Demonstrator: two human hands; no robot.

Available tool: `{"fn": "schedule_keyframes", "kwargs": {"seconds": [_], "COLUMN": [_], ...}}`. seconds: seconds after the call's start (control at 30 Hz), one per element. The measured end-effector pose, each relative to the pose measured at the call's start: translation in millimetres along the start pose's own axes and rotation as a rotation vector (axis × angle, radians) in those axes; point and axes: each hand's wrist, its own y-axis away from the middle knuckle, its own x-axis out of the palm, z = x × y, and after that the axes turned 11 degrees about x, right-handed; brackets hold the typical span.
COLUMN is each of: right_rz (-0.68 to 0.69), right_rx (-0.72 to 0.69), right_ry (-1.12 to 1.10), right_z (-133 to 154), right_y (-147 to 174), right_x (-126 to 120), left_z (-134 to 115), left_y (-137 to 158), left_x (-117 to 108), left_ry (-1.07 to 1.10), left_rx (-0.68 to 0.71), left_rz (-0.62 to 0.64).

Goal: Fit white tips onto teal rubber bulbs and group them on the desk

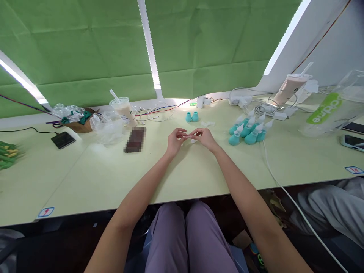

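Note:
Above the middle of the table, my left hand (pixel 176 142) and my right hand (pixel 205 138) meet at the fingertips. Both are closed in a pinch, and whatever lies between the fingers is too small to make out. A small whitish piece (pixel 193 141) shows just under my right fingers. Beyond my hands stand two teal rubber bulbs with open necks, a left bulb (pixel 188 117) and a right bulb (pixel 195 116). Small translucent white pieces (pixel 208 124) lie beside them. To the right, several teal bulbs with white pointed nozzles (pixel 250 131) stand in a cluster.
On the left are a phone (pixel 135 140), a drink cup (pixel 124 110), plastic bags (pixel 106 129) and a small cardboard box (pixel 79 125). Tangled white cables (pixel 261 108), another cup (pixel 291 89) and a large clear bag (pixel 327 113) occupy the right. A white cable (pixel 275 178) crosses the front edge.

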Motion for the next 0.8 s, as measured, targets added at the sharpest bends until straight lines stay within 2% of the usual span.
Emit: {"fn": "schedule_keyframes", "kwargs": {"seconds": [0.1,0.2,0.3,0.4,0.53,0.67,0.8], "right_rz": [-0.04,-0.135,-0.188,-0.169,-0.117,-0.077,-0.036], "right_rx": [0.045,0.035,0.02,0.025,0.048,0.084,0.123], "right_ry": [-0.087,-0.218,-0.304,-0.313,-0.307,-0.345,-0.368], "right_z": [-0.2,3.3,7.2,9.3,11.3,13.0,12.0], "right_y": [-2.8,-3.9,-2.8,-0.9,1.5,3.9,4.3], "right_x": [-3.4,-11.6,-19.5,-22.0,-19.8,-19.7,-21.1], "left_z": [1.3,3.0,2.8,0.5,-0.5,2.4,-1.0], "left_y": [0.9,4.7,8.9,9.7,8.2,6.6,1.5], "left_x": [-0.3,2.5,9.9,17.5,18.9,12.0,2.6], "left_ry": [-0.049,-0.377,-0.748,-0.894,-0.883,-0.602,-0.368], "left_rx": [0.025,0.095,0.203,0.258,0.221,0.186,0.219], "left_rz": [0.075,0.21,0.396,0.497,0.457,0.316,0.142]}}
